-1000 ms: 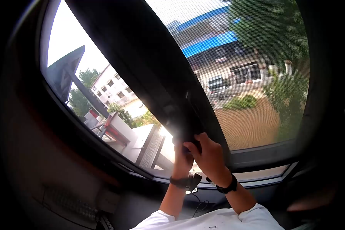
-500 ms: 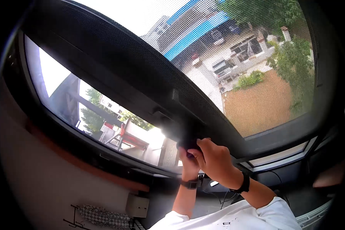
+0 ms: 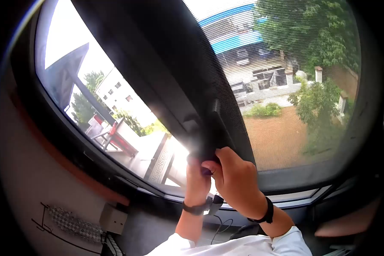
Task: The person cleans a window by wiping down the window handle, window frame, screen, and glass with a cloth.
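Observation:
My left hand point(image 3: 197, 181) is raised at the lower edge of a dark window frame post point(image 3: 170, 64), with a dark band on its wrist. Beside it on the right, my right hand point(image 3: 237, 177) has its fingers curled, and a black band circles that wrist. Both hands meet around a small dark purple object point(image 3: 206, 171), mostly covered by the fingers. What the left fingertips touch is lost in shadow and glare. A mesh screen point(image 3: 277, 136) fills the window's right part.
A dark cable point(image 3: 221, 225) hangs below my wrists. At the lower left are a pale box point(image 3: 113, 219) and a patterned cloth on a rack point(image 3: 72, 224). Outside stand buildings, trees and a red-and-white structure.
The view tilted one way and then swung back, so the window post stands steeper again than half a second ago. Both hands stay together at the same spot by the post.

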Available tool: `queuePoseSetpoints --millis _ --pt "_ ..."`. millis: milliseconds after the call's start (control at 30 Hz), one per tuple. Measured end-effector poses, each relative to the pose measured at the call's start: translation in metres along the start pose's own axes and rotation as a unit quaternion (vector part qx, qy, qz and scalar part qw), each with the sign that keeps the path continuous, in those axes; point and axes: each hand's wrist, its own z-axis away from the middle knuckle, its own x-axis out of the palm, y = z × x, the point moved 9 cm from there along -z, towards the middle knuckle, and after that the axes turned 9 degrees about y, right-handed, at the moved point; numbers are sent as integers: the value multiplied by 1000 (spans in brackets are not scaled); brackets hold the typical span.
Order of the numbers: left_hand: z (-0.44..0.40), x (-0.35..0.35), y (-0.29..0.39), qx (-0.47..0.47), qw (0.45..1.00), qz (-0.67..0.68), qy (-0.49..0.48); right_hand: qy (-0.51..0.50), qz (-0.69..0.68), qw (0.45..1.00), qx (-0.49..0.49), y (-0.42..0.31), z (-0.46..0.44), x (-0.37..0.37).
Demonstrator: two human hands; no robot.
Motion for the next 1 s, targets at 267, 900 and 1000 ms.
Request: queuePoseSetpoints --millis 267,900,1000 --pt "20 8 -19 6 996 88 -31 -3 70 997 -18 2 25 -4" --pt "37 -8 -34 80 995 -64 3 9 15 996 90 43 58 -13" --pt "33 -5 -27 97 994 -50 8 15 21 998 66 43 52 -13"
